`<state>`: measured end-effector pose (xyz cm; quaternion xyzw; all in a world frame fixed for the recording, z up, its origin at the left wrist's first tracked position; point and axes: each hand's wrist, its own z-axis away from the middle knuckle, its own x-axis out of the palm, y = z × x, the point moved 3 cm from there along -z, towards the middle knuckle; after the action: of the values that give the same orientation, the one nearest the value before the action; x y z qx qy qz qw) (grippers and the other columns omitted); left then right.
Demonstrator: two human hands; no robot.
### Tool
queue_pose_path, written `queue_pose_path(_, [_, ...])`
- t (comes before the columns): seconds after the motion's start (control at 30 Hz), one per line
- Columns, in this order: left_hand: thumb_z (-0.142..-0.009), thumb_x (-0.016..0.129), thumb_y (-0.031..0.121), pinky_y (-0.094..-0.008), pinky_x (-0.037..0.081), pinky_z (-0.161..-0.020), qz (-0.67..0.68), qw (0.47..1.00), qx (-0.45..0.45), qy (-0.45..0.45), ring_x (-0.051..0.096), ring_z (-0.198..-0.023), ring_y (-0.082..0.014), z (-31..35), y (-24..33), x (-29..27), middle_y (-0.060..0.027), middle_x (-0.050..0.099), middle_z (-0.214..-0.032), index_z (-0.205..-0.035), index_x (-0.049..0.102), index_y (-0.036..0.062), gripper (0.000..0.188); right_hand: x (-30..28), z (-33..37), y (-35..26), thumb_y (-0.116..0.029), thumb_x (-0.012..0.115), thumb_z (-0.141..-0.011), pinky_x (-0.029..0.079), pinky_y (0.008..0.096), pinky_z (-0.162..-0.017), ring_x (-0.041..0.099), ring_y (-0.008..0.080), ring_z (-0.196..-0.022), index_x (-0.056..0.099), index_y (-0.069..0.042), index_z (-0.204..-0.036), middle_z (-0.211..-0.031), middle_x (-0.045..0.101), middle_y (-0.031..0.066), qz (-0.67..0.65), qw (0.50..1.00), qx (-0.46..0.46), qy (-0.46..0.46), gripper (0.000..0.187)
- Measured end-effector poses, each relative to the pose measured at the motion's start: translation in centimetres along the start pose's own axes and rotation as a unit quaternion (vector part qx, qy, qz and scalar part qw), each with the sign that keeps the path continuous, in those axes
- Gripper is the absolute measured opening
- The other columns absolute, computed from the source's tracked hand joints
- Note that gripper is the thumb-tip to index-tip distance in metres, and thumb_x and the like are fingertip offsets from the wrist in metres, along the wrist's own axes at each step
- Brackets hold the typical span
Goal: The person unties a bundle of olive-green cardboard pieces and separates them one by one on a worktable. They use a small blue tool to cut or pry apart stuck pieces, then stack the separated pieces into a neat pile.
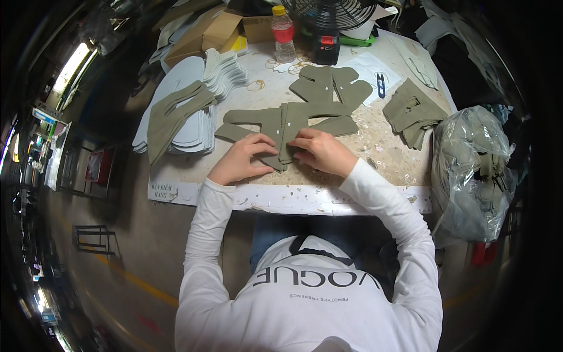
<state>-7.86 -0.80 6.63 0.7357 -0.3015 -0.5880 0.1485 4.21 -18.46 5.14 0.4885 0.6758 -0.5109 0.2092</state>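
Observation:
Several flat olive-green cut pieces, which look like fabric, lie in front of me in two overlapping stacks. My left hand [243, 159] curves over the lower part of the left stack [271, 121], fingertips on top and thumb at its bottom corner. With bent fingers, my right hand [319, 151] grips the right stack [298, 116] near its lower inner edge; the fingertips are partly hidden. Small pale labels dot the pieces. Just beyond lies another pair of olive pieces [316, 84]. Dark thread snips [381, 85] rest on white paper [362, 66] to their right.
Light grey cut pieces [190, 130] are piled at left, with olive strips [175, 116] on top. More olive pieces [410, 108] lie at right beside a full clear plastic bag [474, 170]. A bottle [284, 36], a fan [329, 14] and cardboard boxes [202, 38] stand at the back.

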Motion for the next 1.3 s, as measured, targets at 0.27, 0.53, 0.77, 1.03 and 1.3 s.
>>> queue_pose_path(0.27, [-0.069, 0.083, 0.01, -0.0329, 0.051, -0.086, 0.081, 0.996, -0.031, -0.016, 0.065, -0.1, -0.0225, 0.1, -2.4, 0.3, -0.0061, 0.069, -0.108, -0.096, 0.074, 0.0066, 0.029, 1.4, 0.7, 0.1, -0.017, 0.069, -0.079, 0.054, 0.0381, -0.073, 0.062, 0.0274, -0.089, 0.066, -0.006, -0.102, -0.094, 0.058, 0.0089, 0.111, 0.991, -0.07, 0.031, 0.026])
queue_pose_path(0.53, [-0.081, 0.072, 0.002, -0.0289, 0.052, -0.082, 0.143, 0.987, -0.043, 0.05, 0.067, -0.092, -0.0162, 0.5, -3.7, 0.5, -0.0071, 0.071, -0.102, -0.091, 0.069, 0.0008, 0.011, 1.5, 0.5, 0.2, -0.015, 0.069, -0.074, 0.055, 0.035, -0.071, 0.06, 0.0234, -0.09, 0.065, -0.006, -0.104, -0.094, 0.057, 0.0065, 0.15, 0.986, -0.055, 0.037, 0.031])
queue_pose_path(0.77, [-0.093, 0.066, 0.007, -0.0161, 0.047, -0.067, 0.279, 0.879, -0.132, 0.362, 0.059, -0.077, -0.004, 0.5, -5.1, -1.1, -0.003, 0.064, -0.09, -0.103, 0.061, -0.0041, 0.015, 2.1, 0.7, 0.3, -0.013, 0.069, -0.074, 0.055, 0.0364, -0.071, 0.061, 0.0247, -0.092, 0.065, -0.006, -0.107, -0.097, 0.058, 0.0068, 0.184, 0.981, -0.055, 0.031, 0.034])
queue_pose_path(1.03, [-0.094, 0.065, 0.006, -0.0178, 0.049, -0.073, 0.286, 0.853, -0.131, 0.416, 0.062, -0.083, -0.0068, -1.3, -2.0, -1.2, -0.0056, 0.065, -0.092, -0.103, 0.06, -0.005, 0.015, -4.2, 0.6, 4.3, -0.007, 0.062, -0.079, 0.054, 0.0373, -0.071, 0.067, 0.0311, -0.079, 0.069, -0.002, -0.1, -0.091, 0.067, 0.017, 0.004, 0.927, 0.174, 0.333, 0.023])
queue_pose_path(1.3, [-0.088, 0.067, 0.002, -0.0268, 0.056, -0.076, 0.262, 0.949, -0.123, 0.127, 0.07, -0.087, -0.0148, 0.7, 6.3, 6.7, -0.0095, 0.073, -0.098, -0.099, 0.07, -0.0006, 0.012, -15.4, 8.4, 1.0, -0.003, 0.063, -0.085, 0.056, 0.0268, -0.064, 0.067, 0.0161, -0.07, 0.071, -0.005, -0.111, -0.093, 0.068, 0.0082, 0.212, 0.826, 0.187, 0.488, 0.027])
